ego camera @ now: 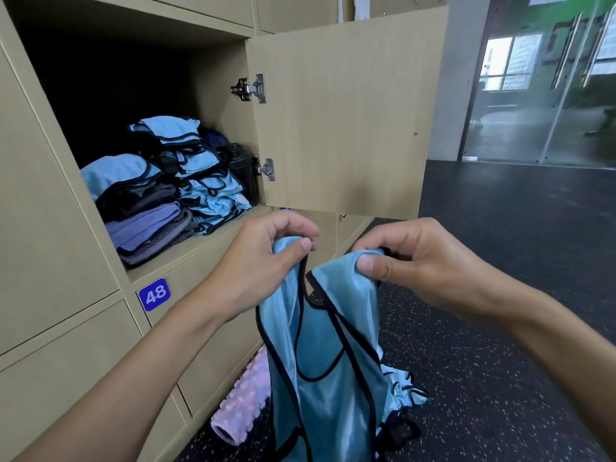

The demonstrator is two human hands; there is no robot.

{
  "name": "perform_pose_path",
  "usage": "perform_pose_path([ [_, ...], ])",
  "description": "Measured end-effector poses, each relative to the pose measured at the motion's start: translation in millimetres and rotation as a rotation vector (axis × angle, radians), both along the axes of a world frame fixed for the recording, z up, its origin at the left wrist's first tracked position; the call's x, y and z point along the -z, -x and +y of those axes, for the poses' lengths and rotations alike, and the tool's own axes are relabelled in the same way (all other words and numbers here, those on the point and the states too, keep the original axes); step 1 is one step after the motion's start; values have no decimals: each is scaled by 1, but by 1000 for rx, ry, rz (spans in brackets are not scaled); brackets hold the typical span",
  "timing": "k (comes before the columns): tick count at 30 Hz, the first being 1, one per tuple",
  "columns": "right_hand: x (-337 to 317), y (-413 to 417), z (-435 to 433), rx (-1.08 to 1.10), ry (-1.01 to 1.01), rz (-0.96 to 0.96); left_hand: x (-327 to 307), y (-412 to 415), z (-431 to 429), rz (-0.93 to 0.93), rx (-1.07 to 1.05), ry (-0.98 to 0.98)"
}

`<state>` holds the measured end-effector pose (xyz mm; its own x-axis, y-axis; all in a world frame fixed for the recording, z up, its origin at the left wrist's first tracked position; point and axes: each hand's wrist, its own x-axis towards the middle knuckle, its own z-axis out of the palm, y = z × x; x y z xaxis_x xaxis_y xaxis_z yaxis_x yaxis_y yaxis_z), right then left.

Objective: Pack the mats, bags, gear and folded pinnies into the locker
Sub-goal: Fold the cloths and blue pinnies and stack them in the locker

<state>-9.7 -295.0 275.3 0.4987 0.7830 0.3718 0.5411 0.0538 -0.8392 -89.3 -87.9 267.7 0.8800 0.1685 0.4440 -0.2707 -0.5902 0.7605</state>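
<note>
Before locker (140, 95), hands (266, 261) (423, 265) pinch satiny black-trimmed pinny (326, 345).

Light-blue pinnie (328, 345), black-trimmed

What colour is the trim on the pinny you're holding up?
Black, edging the light blue pinny; the head view shows it best.

The locker shelf (213, 236) bears stacked folded blue pinnies (203, 181), a purple-grey folded pile (150, 225) beside them, a dark bottle (241, 168) behind. On the speckled floor (500, 378) lie a pink roller (245, 398) and crumpled pinny (405, 388).
</note>
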Motion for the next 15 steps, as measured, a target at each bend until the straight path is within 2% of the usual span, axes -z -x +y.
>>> perform_pose_path([
  [2, 3, 5, 4, -57, 28, 17, 1, 1, -5, -3, 70, 13],
  [6, 20, 6, 20, 91, 14, -90, 3, 0, -14, -87, 129, 36],
  [12, 25, 13, 27, 96, -23, -36, 1, 0, -20, -102, 185, 145],
  [15, 23, 10, 26, 193, -44, -35, 1, 0, -16, -113, 160, 152],
])
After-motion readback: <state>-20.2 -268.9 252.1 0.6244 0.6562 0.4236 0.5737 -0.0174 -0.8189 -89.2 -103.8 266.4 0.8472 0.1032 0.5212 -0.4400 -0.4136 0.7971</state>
